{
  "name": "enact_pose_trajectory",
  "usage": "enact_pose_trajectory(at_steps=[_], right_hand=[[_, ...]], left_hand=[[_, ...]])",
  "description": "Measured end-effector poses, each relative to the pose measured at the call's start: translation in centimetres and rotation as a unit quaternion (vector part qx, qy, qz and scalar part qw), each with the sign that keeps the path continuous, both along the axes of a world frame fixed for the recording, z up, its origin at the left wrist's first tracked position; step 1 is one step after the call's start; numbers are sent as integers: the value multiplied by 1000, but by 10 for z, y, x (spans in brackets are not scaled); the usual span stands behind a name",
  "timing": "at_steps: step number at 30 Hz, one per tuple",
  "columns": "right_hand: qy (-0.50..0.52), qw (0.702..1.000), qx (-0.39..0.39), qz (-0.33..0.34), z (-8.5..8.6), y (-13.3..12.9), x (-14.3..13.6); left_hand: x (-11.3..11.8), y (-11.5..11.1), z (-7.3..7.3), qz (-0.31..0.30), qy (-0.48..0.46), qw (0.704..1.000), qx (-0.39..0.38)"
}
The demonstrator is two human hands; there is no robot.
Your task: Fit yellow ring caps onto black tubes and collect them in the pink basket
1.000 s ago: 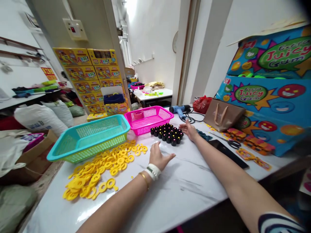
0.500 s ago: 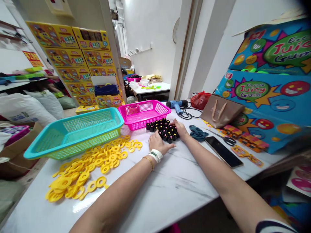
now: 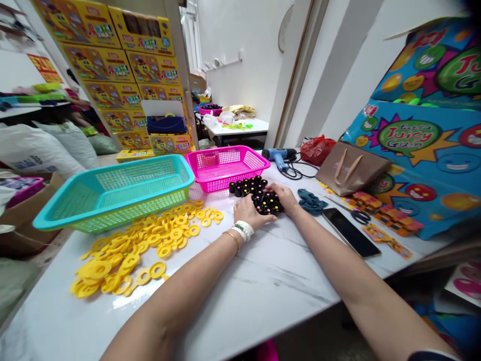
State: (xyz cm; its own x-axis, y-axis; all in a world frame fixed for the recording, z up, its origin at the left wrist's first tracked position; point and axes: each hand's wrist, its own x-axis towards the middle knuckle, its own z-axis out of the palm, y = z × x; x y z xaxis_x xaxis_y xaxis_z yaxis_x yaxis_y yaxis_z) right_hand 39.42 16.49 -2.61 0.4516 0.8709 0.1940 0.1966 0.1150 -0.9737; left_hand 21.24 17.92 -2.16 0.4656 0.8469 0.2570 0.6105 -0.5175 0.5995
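Note:
A tight cluster of small black cylinders (image 3: 267, 202) with yellow and pink dots on their tops stands on the white marbled table (image 3: 263, 281). My left hand (image 3: 251, 213), with bracelets at the wrist, cups the near left side of the cluster, its thumb spread along the front. On the right side my right hand (image 3: 284, 198) curves round the pieces, fingertips reaching over the back ones. Both hands touch the cluster with fingers apart; neither lifts anything that I can see. Some cylinders stand behind, beyond my fingers. Yellow ring-shaped plastic pieces (image 3: 141, 245) are heaped to the left.
A turquoise basket (image 3: 86, 175) and a pink basket (image 3: 205, 184) stand behind. At right are a blue heat-gun-like tool (image 3: 278, 156), a dark cloth (image 3: 311, 201), a phone (image 3: 351, 233), scissors (image 3: 358, 215), a brown paper bag (image 3: 349, 175) and gum boxes (image 3: 413, 135).
The camera view has tipped down slightly. My right hand's fingers have come further in over the cluster, which looks more closely packed between my hands. The left hand stays against its side.

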Motion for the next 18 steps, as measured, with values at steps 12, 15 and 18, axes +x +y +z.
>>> enact_pose_trajectory(at_steps=[12,15,18], right_hand=[[-4,1000,-20,2,-3,5,4],[-21,999,-27,15,-2,2,1],[-37,998,-33,28,1,-2,-2]], left_hand=[[2,0,-1,37,-1,999,-6],[2,-1,0,45,-8,999,-4],[1,-2,1,56,-27,998,-4]])
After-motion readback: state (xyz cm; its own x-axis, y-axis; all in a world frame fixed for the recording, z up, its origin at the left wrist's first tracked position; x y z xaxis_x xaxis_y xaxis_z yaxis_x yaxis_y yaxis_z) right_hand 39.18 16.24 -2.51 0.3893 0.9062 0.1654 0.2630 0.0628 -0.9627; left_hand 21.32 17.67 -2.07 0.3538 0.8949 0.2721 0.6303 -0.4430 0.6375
